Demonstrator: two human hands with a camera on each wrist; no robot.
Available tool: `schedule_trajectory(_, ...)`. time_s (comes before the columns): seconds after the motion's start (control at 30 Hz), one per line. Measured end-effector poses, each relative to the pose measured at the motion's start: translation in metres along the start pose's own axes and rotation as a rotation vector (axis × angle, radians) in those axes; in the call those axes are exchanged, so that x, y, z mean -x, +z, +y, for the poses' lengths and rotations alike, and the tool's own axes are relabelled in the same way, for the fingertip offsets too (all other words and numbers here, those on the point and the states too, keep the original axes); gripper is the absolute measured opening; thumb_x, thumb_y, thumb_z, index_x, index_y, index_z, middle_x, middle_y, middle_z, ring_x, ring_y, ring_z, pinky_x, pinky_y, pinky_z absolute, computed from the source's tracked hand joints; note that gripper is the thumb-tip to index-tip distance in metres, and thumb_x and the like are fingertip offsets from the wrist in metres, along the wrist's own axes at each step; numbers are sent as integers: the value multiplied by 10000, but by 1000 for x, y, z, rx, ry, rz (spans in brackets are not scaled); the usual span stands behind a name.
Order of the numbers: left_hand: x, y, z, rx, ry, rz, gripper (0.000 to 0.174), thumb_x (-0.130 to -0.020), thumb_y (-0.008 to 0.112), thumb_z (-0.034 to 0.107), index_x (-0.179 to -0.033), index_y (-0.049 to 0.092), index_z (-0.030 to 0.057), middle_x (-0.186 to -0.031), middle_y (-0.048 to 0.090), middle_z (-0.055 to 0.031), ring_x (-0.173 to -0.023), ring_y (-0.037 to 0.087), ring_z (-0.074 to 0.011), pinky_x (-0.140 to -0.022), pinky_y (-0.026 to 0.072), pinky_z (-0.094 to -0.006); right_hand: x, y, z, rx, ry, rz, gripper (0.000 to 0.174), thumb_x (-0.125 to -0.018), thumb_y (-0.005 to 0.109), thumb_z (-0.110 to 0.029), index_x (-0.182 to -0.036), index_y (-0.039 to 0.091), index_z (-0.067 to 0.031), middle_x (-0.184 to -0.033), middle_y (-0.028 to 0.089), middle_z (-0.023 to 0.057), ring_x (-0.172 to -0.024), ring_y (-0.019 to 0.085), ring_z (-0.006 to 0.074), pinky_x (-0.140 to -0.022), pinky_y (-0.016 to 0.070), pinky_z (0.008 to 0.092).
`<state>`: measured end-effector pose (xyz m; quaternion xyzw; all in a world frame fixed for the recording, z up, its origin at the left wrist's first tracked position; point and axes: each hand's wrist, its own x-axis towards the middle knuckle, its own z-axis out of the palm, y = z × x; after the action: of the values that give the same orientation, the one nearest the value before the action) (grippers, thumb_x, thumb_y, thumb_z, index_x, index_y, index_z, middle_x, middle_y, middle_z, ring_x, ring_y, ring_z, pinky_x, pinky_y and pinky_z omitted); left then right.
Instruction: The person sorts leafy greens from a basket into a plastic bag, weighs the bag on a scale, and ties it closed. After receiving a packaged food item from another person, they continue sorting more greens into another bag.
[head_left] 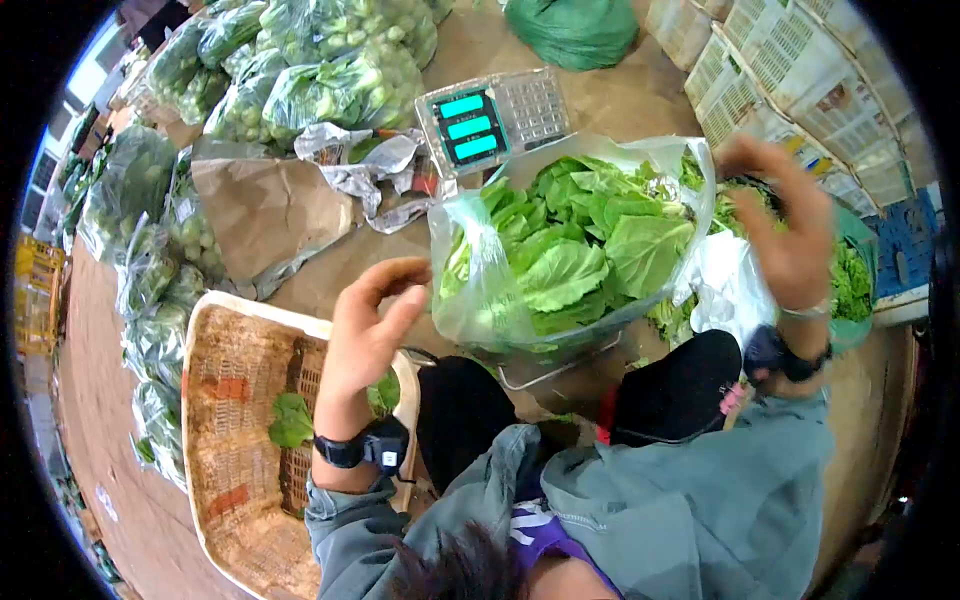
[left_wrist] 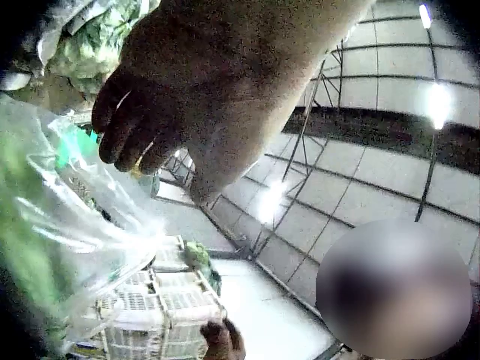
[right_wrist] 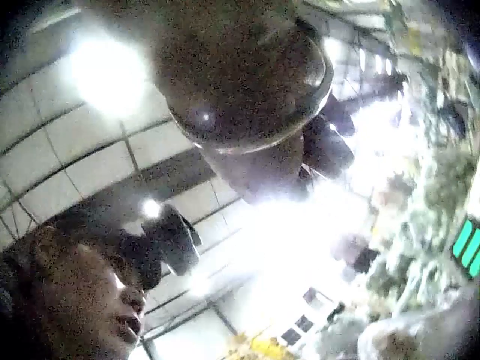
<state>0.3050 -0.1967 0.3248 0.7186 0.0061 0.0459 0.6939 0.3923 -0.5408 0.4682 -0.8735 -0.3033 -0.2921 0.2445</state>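
An opened clear plastic bag (head_left: 470, 290) full of leafy greens (head_left: 570, 265) stands in front of the person, right behind a scale's lit display (head_left: 470, 128). My left hand (head_left: 365, 325) is at the bag's left side, its fingers loosely bent and holding nothing; the left wrist view shows this hand (left_wrist: 180, 97) with the bag's shiny plastic (left_wrist: 90, 225) beyond the fingertips. On the other side, my right hand (head_left: 785, 225) is raised by the bag's right rim, blurred, with curved fingers and nothing in them. The right wrist view is dark and glaring over that hand.
A dirty white-rimmed basket (head_left: 225, 450) with a few loose leaves (head_left: 290, 420) stands at the left. Bagged vegetables (head_left: 345, 85) fill the back left. White crates (head_left: 790, 60) are stacked at the right, near a crumpled white bag (head_left: 725, 285). A green sack (head_left: 572, 30) lies behind.
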Motion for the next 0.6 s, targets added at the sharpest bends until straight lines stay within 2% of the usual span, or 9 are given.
schedule_trajectory(0.03, -1, -11, -1, 70, 27, 11, 245, -842, 483, 101, -1030, 519, -52, -943, 577, -118, -863, 550, -166, -794, 428, -287, 8, -14, 11, 87, 4, 143, 269, -754, 553, -15, -1021, 557, 13, -925, 607, 117, -862, 572, 195, -782, 427, 282)
schedule_trajectory(0.17, -6, -33, -11, 173, 62, 174, 197, -850, 468, 114, -956, 538, -36, -851, 580, -96, -759, 545, -152, -721, 435, -274, 44, -45, 27, 221, 156, 214, 233, -769, 539, -40, -995, 564, 12, -899, 607, 114, -845, 572, 192, -775, 424, 284)
schedule_trajectory(0.23, -8, -32, -15, 233, 86, 148, 184, -847, 474, 115, -932, 537, -35, -832, 575, -89, -749, 543, -149, -709, 433, -273, 53, -44, 24, 401, 243, 60, 203, -780, 536, -77, -962, 571, 6, -877, 604, 109, -830, 575, 194, -758, 427, 281)
schedule_trajectory(0.27, -8, -32, -17, 282, 100, 134, 174, -844, 480, 117, -909, 536, -34, -813, 569, -83, -738, 541, -146, -696, 431, -273, 56, -41, 27, 410, 251, 60, 203, -780, 536, -77, -962, 571, 6, -877, 604, 109, -830, 575, 194, -758, 427, 281)
schedule_trajectory(0.33, -6, -28, -19, 290, 139, 85, 176, -854, 462, 123, -926, 519, -28, -831, 552, -87, -749, 527, -164, -692, 428, -286, 56, -31, 44, 393, 339, -2, 196, -782, 539, -104, -945, 573, 0, -874, 604, 112, -816, 577, 203, -743, 429, 275)
schedule_trajectory(0.47, 0, -8, 0, 263, 131, 99, 195, -809, 488, 106, -945, 517, -32, -837, 547, -86, -770, 520, -168, -708, 424, -290, 61, -8, 89, 275, 338, 19, 247, -777, 579, -171, -959, 578, -6, -902, 604, 129, -813, 580, 221, -725, 445, 299)
schedule_trajectory(0.53, 2, 11, 8, 12, 102, 154, 310, -717, 624, 186, -917, 534, -33, -821, 557, -69, -763, 533, -156, -719, 435, -288, 64, 24, 111, 140, 408, 84, 319, -767, 596, -239, -983, 578, -5, -894, 608, 133, -800, 582, 230, -729, 447, 302)
schedule_trajectory(0.57, -4, 28, 5, -279, 150, 93, 428, -651, 676, 236, -941, 532, -44, -853, 563, -103, -789, 541, -207, -737, 431, -294, 77, 58, 146, 236, 290, 54, 342, -762, 599, -271, -978, 586, -7, -902, 607, 136, -791, 582, 235, -725, 447, 305)
schedule_trajectory(0.6, -8, 55, 13, -718, 245, 67, 477, -652, 683, 266, -973, 530, -52, -893, 555, -155, -820, 541, -262, -731, 426, -295, 84, 85, 178, 330, 171, 25, 366, -756, 601, -304, -972, 594, -9, -910, 607, 140, -783, 582, 240, -721, 448, 308)
